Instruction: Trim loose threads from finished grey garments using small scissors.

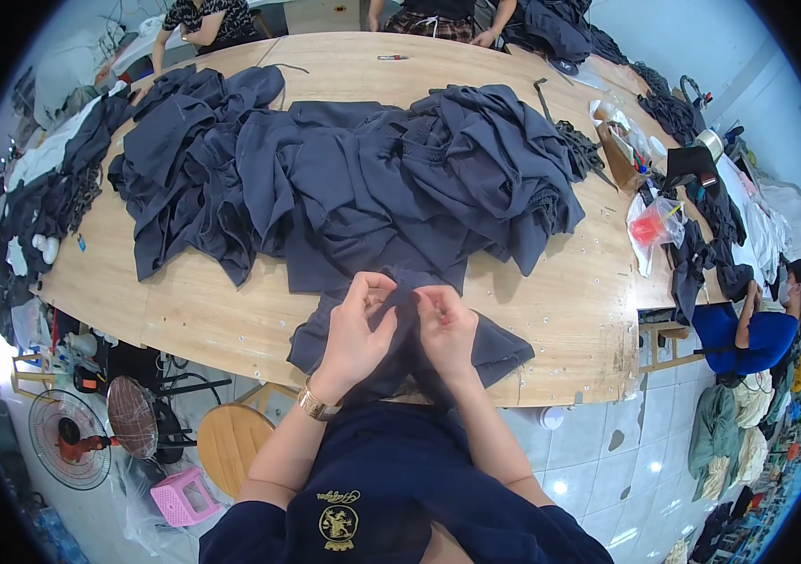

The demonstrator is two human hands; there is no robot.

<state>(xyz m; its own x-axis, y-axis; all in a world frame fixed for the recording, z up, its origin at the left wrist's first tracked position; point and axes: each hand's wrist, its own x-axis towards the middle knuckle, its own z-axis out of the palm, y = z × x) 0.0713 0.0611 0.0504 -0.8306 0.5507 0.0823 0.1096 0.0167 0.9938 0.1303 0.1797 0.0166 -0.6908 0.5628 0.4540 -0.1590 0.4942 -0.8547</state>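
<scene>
A dark grey-blue garment (504, 350) lies spread at the near edge of the table, part of it lifted between my hands. My left hand (360, 324), with a watch (318, 405) on the wrist, has thumb and forefinger curved round the raised cloth. Close beside it, my right hand (445, 324) pinches the same cloth with its fingertips. Just beyond my hands rises a large heap of dark grey-blue garments (353, 188), some showing gathered waistbands. My fingers partly hide the cloth's edge between them.
The wooden table (569, 320) curves around in front of me. At its right lie a clear bag with something red (656, 224) and more dark cloth. Two people stand across the table; another person (748, 329) sits at right. A round stool (234, 449), fan (69, 440) and pink stool (184, 496) stand left.
</scene>
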